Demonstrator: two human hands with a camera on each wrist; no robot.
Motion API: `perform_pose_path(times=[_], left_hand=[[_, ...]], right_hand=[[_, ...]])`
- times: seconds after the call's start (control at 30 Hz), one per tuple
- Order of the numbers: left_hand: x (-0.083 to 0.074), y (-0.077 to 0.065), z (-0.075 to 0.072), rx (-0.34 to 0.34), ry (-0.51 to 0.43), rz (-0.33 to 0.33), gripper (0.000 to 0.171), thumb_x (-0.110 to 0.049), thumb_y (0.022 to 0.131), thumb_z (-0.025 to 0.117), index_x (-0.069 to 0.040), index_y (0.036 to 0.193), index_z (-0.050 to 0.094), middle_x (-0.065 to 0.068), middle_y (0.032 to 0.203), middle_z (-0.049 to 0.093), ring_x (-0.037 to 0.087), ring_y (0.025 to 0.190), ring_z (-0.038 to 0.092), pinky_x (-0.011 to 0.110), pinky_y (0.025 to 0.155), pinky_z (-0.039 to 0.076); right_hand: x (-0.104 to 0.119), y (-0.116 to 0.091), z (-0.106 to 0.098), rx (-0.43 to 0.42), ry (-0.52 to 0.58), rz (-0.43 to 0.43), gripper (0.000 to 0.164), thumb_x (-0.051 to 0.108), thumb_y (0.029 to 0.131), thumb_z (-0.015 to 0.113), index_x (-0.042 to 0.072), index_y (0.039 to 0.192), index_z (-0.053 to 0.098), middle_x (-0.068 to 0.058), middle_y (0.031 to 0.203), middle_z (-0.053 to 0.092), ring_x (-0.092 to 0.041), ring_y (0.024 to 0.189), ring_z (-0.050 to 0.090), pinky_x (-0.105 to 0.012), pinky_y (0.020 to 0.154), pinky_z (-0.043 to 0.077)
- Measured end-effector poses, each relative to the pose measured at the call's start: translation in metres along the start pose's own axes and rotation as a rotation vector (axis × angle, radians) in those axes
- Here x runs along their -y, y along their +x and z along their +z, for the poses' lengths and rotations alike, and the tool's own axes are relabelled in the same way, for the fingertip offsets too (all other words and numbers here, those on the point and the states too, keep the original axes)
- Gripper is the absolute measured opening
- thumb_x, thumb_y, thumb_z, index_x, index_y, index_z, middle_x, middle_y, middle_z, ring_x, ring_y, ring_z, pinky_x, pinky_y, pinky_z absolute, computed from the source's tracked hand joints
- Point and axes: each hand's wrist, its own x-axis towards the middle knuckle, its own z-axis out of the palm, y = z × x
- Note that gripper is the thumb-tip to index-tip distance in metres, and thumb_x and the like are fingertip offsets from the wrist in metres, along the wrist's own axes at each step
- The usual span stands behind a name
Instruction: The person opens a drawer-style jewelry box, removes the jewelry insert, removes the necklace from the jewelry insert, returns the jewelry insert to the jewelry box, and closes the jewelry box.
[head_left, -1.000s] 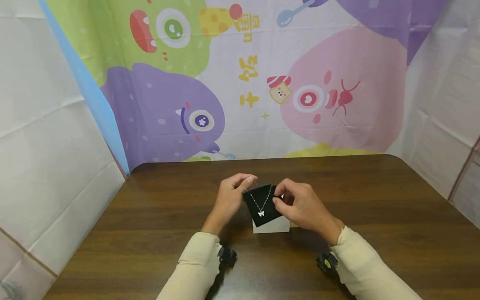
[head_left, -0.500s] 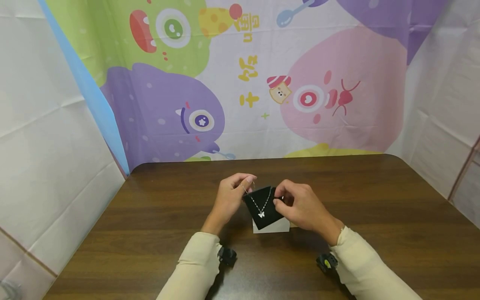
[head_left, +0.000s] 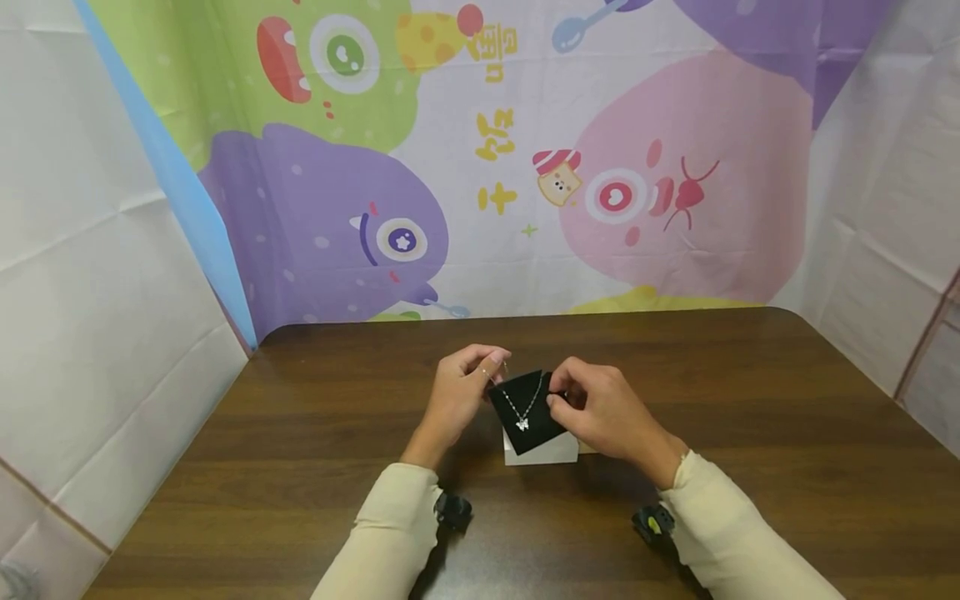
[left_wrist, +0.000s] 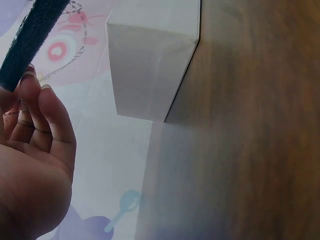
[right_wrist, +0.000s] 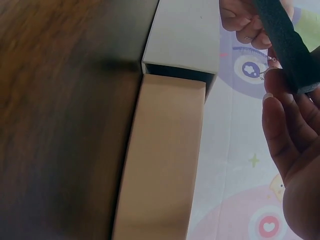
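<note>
A square black foam pad [head_left: 542, 429] is held tilted above the table, and a silver necklace with a butterfly pendant [head_left: 522, 424] lies across its face. My right hand [head_left: 607, 412] pinches the pad by its right edge. At the pad's upper left corner, my left hand [head_left: 456, 396] pinches the necklace's chain between thumb and fingers. In the left wrist view part of the chain [left_wrist: 84, 40] hangs in a loop behind the pad. Seen edge-on in the right wrist view, the foam [right_wrist: 287, 47] is thick and dark. The right fingertips are partly hidden behind it.
Under the pad, a white box sleeve [head_left: 546, 452] stands on the brown wooden table [head_left: 337, 467]. A tan inner drawer [right_wrist: 162, 150] sticks out of its right end. A cartoon-printed cloth [head_left: 510, 267] hangs behind the table, with pale sheets at both sides.
The foam pad dips slightly, then rises a little. A bit of chain now shows hanging at my left fingertips. Both hands stay nearly in place.
</note>
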Motion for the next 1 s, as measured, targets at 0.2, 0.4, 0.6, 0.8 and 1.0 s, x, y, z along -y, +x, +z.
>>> perform_pose_path(times=[0.2,0.4,0.6,0.8,1.0], left_hand=[[0.009,0.005,-0.001,0.009,-0.001,-0.008,0.020,-0.008,0.101,0.061,0.009,0.107,0.070,0.028,0.084,0.062,0.012,0.068,0.058,0.026,0.057,0.052],[0.028,0.012,-0.003,0.000,-0.014,0.009,0.020,-0.012,0.101,0.062,0.005,0.107,0.072,0.017,0.080,0.063,0.014,0.067,0.058,0.030,0.057,0.051],[0.030,0.012,-0.003,-0.001,-0.019,0.032,0.020,-0.017,0.100,0.064,0.000,0.104,0.074,0.015,0.079,0.064,0.015,0.067,0.059,0.028,0.057,0.052],[0.031,0.012,-0.004,-0.002,-0.014,0.039,0.020,-0.018,0.100,0.064,-0.001,0.103,0.074,0.010,0.078,0.065,0.016,0.068,0.060,0.029,0.058,0.052],[0.030,0.011,-0.003,-0.008,-0.028,0.037,0.021,-0.016,0.101,0.063,0.003,0.103,0.072,0.008,0.077,0.065,0.017,0.068,0.060,0.028,0.062,0.053]], right_hand=[[0.000,0.001,-0.001,-0.003,-0.015,0.005,0.012,0.006,0.079,0.070,0.013,0.085,0.062,0.012,0.068,0.054,-0.005,0.056,0.049,-0.025,0.049,0.044],[-0.001,0.001,-0.002,-0.002,-0.026,0.008,0.011,0.006,0.080,0.069,0.013,0.085,0.062,0.011,0.069,0.054,-0.005,0.056,0.049,-0.025,0.049,0.044],[-0.002,0.001,-0.001,0.001,-0.029,0.007,0.012,0.007,0.081,0.069,0.015,0.085,0.061,0.012,0.069,0.054,-0.005,0.057,0.049,-0.025,0.049,0.044],[-0.002,0.000,-0.001,-0.003,-0.036,0.005,0.012,0.007,0.080,0.069,0.015,0.084,0.061,0.012,0.068,0.053,-0.004,0.056,0.049,-0.025,0.049,0.044],[-0.002,0.000,0.000,0.004,-0.033,0.010,0.010,0.006,0.079,0.068,0.013,0.084,0.061,0.012,0.067,0.053,-0.004,0.055,0.049,-0.025,0.049,0.044]])
